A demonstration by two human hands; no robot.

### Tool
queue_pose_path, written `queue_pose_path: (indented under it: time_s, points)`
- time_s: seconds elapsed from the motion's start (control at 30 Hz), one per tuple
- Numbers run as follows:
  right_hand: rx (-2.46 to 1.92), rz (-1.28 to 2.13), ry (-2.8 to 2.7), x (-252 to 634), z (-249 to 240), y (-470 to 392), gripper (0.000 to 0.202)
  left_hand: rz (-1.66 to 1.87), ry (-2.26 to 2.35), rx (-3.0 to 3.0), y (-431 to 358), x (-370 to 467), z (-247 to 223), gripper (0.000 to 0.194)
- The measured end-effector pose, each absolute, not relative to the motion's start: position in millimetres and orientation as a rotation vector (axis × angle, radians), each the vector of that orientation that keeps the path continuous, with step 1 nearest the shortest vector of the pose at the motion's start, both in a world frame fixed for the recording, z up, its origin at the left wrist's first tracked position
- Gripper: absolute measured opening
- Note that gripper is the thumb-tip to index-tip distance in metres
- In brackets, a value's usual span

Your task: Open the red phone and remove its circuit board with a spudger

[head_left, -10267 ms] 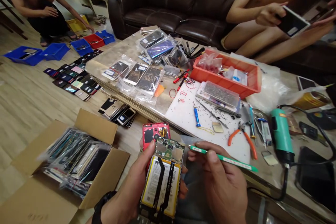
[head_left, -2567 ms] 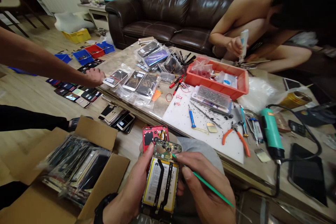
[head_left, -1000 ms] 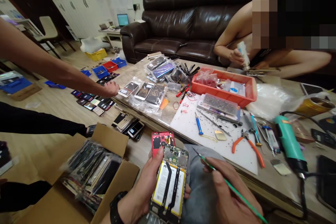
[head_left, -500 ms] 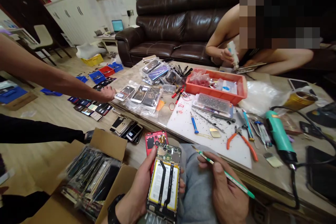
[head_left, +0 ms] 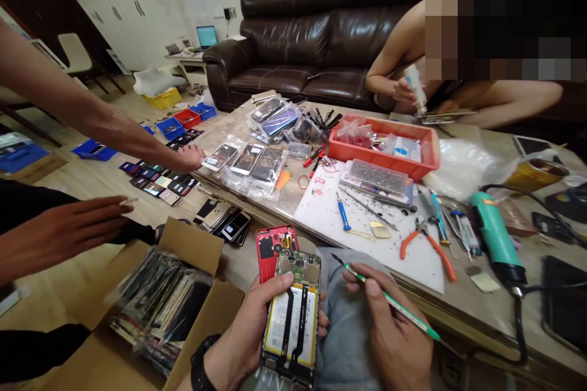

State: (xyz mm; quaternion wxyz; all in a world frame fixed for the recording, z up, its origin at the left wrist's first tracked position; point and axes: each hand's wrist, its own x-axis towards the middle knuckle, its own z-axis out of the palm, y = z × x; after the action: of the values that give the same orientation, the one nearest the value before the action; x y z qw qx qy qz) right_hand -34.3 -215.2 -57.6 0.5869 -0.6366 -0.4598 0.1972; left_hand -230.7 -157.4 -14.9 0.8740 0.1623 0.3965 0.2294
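My left hand is wrapped around an opened phone, with its circuit board and a yellow-edged battery crossed by two black ribbon cables facing up. The thumb rests beside the board. Behind the phone, a red back cover is held in the same hand. My right hand grips a slim green pen-like tool with a dark pointed tip. That tip is to the right of the phone, apart from it, over my grey-clad leg. The tool's exact kind cannot be made out.
A cardboard box of bagged phone parts stands left. On the table are a white mat with screws, pliers, a red bin, bagged phones and a green corded tool. Another person's hand hovers left; one sits opposite.
My left thumb has moved up and right onto the phone's top part. Another person's hand has appeared over the box's left side. My right hand has barely moved.
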Motion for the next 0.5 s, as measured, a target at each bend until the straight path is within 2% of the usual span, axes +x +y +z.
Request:
queue_pose_path:
  time_s: [0.23, 0.5]
  points:
    - [-1.485, 0.504, -1.032, -33.6, -65.3, -217.8, 0.026, 0.470, 0.827, 0.331, -155.8, -229.1, -12.7, 0.064]
    - [-1.388, 0.450, -1.146, -33.2, -50.2, -218.0, 0.021, 0.456, 0.826, 0.295, -155.1, -230.8, -13.4, 0.063]
